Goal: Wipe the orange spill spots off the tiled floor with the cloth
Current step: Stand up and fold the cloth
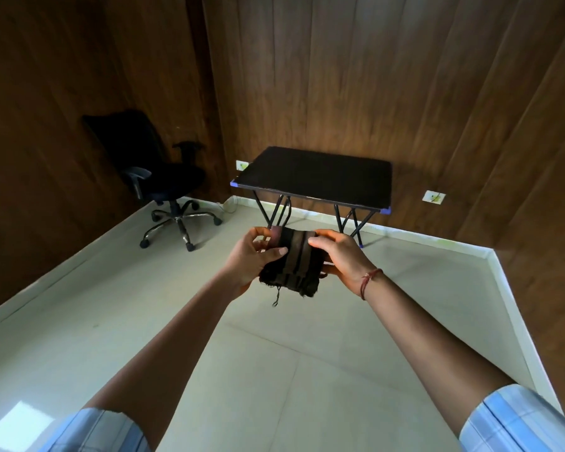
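Standing view: left hand (pixel 253 254) and right hand (pixel 341 256) both grip a folded dark cloth (pixel 291 262) held in mid-air above the pale tiled floor (pixel 274 370); no orange spots visible, so wiping could miss them

1. I see a dim room; the dark brown wood-panelled walls (pixel 356 76) swallow the light, and the upper left corner falls near black.
2. The pale tiled floor (pixel 274 370) is the brightest surface, with a white glare patch (pixel 17 422) at lower left.
3. The black swivel office chair (pixel 157 171) loses detail in shadow.
4. Wide-angle distortion bends the white skirting (pixel 516 321) near the edges; everything looks slightly soft.
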Action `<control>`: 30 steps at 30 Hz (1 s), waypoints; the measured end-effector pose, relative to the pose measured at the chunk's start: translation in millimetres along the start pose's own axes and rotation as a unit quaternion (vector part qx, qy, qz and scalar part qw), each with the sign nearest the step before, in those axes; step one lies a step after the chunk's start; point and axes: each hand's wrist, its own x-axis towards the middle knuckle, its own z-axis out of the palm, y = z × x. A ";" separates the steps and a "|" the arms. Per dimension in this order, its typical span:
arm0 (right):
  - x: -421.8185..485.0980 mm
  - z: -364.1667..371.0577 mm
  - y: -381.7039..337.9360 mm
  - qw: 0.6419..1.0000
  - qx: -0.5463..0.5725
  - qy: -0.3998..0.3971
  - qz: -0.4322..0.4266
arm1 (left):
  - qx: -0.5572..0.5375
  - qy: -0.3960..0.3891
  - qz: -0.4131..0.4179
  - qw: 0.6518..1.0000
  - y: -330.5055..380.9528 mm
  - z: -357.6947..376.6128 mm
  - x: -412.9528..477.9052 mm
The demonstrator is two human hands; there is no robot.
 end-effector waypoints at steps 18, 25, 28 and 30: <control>254.6 -103.2 70.8 0.985 0.087 0.098 0.111 | 0.031 -0.007 -0.109 0.993 -57.7 66.0 306.5; 380.8 -195.7 74.2 0.962 0.059 0.210 0.167 | 0.125 -0.043 -0.112 0.985 -72.8 125.7 453.5; 418.2 -226.4 81.6 0.959 0.079 0.215 0.164 | 0.137 -0.016 -0.097 0.986 -83.6 148.4 508.3; 445.2 -245.8 97.7 0.955 0.076 0.228 0.175 | 0.113 0.005 -0.112 0.987 -99.3 163.3 550.6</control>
